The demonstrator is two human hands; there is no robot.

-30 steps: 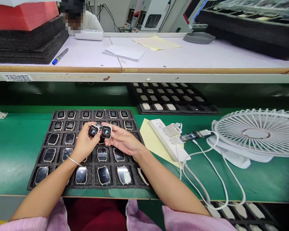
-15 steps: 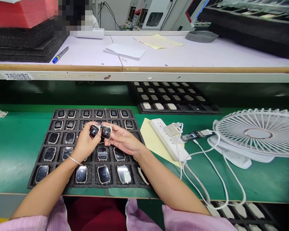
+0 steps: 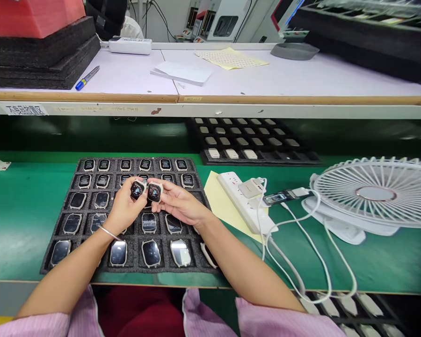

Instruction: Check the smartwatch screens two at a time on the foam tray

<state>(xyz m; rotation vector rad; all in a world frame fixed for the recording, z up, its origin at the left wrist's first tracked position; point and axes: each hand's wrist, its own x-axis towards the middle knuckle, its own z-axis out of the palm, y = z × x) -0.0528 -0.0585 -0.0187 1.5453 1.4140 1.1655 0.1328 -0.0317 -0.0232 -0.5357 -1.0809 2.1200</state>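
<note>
Little has moved since the earlier frame: both hands hold the same pose over the tray, and only the view has drifted slightly.

On the left, the left hand (image 3: 124,210) pinches the left watch body (image 3: 137,190) at its fingertips, lit screen up, above the middle of the foam tray (image 3: 46,267) on the green table (image 3: 21,210). Just right of it, the right hand (image 3: 180,206) grips the right watch body (image 3: 154,192) the same way.

The two bodies sit so close that a small twist could probably knock their cases together and mark them. Each is held only at the fingertips, so a slip would likely drop it onto the watches in the pockets below. Both forearms cross the near rows, and a lowered wrist might nudge those pieces. Further right, the white cable (image 3: 301,281) loops close to the right arm and could snag if the elbow swung out.

I cannot tell whether the two held bodies touch. The tray pockets beneath the hands are hidden, so which ones are vacant is unknown. What the lit screens show is too small to read. A watch at the tray's near right edge is partly covered by the right forearm.
</note>
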